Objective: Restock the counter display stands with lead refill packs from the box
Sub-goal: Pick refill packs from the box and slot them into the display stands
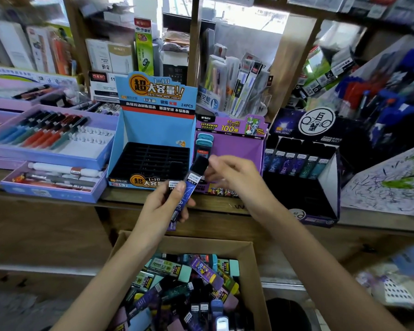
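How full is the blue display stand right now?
Almost empty: the blue display stand has a black tray of bare slots. A dark shape at its front right may be one pack; cannot tell.

Head cam, wide-angle, looks fwd & down: counter point(225, 203) close, box point(254, 271) below.

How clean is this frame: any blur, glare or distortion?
Head view: centre sharp, print on the blue display stand and the lead pack in the left hand legible; corner shelves smear; window behind blows out; wide-angle lens bows the counter.
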A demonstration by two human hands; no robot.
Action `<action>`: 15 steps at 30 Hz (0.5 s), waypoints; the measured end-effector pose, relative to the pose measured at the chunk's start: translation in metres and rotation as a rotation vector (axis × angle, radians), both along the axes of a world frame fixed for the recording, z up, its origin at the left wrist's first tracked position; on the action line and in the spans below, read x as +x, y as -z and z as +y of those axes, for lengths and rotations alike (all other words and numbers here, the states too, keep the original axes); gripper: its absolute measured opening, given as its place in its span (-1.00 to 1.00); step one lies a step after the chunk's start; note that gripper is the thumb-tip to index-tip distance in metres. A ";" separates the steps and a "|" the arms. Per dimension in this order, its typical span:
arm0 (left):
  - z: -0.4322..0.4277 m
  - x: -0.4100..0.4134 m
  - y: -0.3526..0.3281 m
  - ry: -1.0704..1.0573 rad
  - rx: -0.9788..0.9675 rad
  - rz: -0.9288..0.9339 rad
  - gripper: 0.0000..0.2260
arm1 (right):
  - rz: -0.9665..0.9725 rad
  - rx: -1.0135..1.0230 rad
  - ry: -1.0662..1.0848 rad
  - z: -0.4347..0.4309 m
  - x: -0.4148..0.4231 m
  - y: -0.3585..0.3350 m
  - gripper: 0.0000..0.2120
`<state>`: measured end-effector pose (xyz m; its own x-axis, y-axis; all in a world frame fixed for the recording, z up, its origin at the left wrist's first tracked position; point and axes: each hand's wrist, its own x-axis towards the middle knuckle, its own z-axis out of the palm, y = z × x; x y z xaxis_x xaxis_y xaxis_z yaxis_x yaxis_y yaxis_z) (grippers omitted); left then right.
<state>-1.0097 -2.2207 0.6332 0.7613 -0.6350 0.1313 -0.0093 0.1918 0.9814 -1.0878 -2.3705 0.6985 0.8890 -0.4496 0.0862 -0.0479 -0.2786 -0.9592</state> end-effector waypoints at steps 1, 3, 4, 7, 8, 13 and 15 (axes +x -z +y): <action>-0.004 -0.002 -0.001 0.022 0.009 -0.009 -0.77 | 0.000 0.058 -0.036 0.005 -0.009 0.005 -0.80; -0.014 -0.009 -0.001 0.064 0.027 -0.025 -0.73 | -0.021 0.123 -0.018 0.011 -0.021 0.012 -0.90; -0.019 -0.013 -0.002 0.081 0.034 -0.022 -0.71 | -0.034 0.161 0.009 0.010 -0.027 0.014 -0.93; -0.033 -0.023 -0.004 0.101 0.049 0.001 -0.66 | -0.098 0.214 0.074 -0.012 -0.042 0.003 -0.99; -0.037 -0.025 -0.005 0.104 0.046 0.010 -0.66 | -0.151 0.202 0.106 -0.024 -0.047 -0.005 -0.95; -0.049 -0.030 -0.007 0.133 0.037 -0.004 -0.75 | -0.341 -0.095 0.342 -0.095 -0.063 -0.038 -0.84; -0.052 -0.033 -0.007 0.146 0.031 -0.017 -0.74 | -0.273 -0.274 0.398 -0.117 -0.059 -0.035 -0.84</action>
